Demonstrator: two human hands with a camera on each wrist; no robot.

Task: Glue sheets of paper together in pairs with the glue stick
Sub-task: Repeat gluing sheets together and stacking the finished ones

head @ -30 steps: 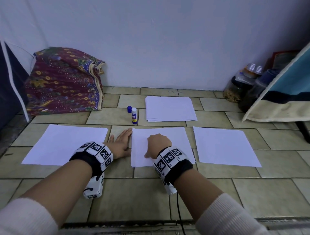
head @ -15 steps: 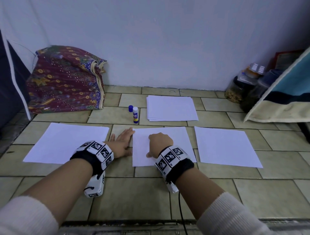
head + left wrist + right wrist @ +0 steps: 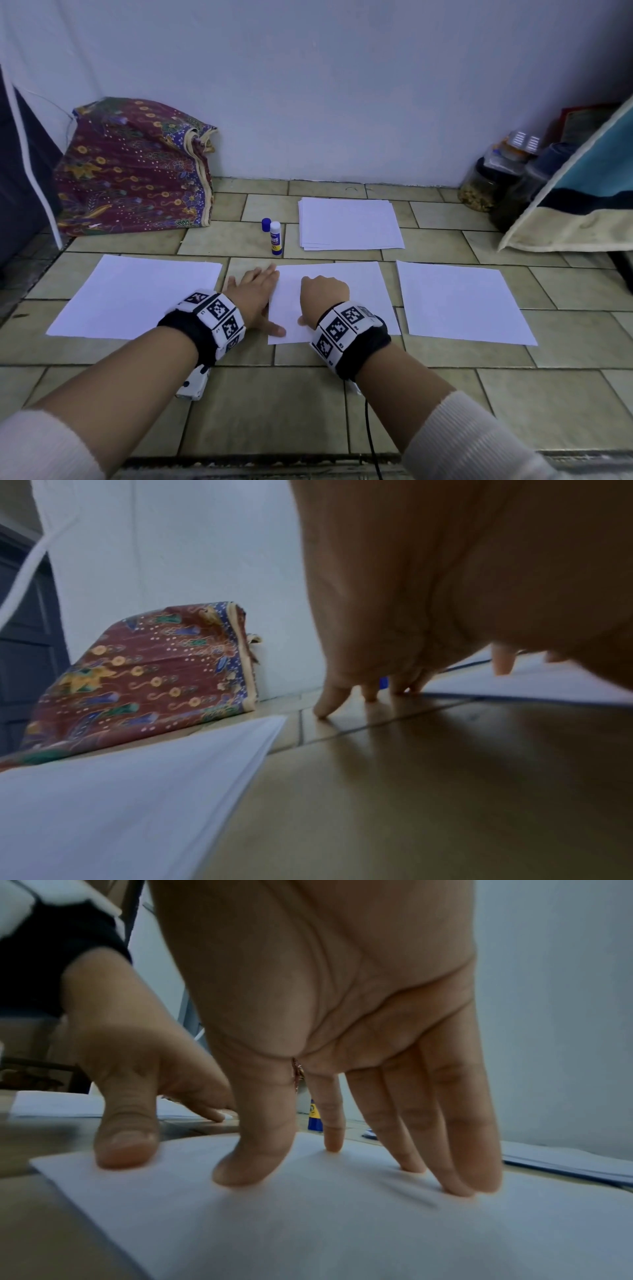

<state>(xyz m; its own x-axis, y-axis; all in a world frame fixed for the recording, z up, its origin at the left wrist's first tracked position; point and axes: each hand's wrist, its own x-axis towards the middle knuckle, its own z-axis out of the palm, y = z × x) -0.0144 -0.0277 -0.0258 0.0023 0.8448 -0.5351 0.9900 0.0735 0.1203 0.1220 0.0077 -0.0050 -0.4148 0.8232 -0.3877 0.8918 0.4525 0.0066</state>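
Right hand (image 3: 323,296) fingers (image 3: 253,1167) spread, pressing middle sheet (image 3: 356,284); left hand (image 3: 255,291) flat beside it, nearer upright glue stick (image 3: 276,237) just beyond.

The tiled floor (image 3: 260,404) carries three sheets (image 3: 137,294), a paper stack (image 3: 349,222) (beyond the fingertips (image 3: 459,1185)), a glue stick (image 3: 276,238).
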